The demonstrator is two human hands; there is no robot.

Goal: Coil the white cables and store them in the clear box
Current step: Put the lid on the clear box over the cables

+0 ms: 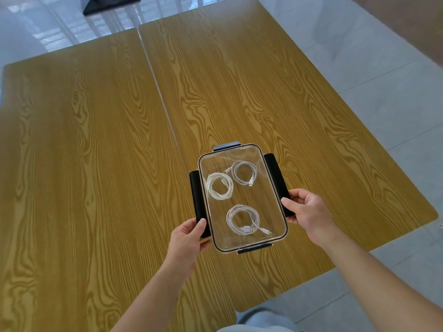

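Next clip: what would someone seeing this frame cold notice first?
The clear box, lid on, sits near the front of the right wooden table, with three coiled white cables visible inside. The left hand and right hand each grip one of its black side latches, which stick out sideways.

Both bare forearms reach forward from the bottom edge, angled toward each other. The left hand (188,236) sits low and nearer the body, thumb up and pressed forward, the other fingers curled under and out of sight. The right hand (308,212) is further forward and slightly higher, thumb pointing left, fingers curled round in a grip. The wrists are straight, palms turned inward, facing each other.
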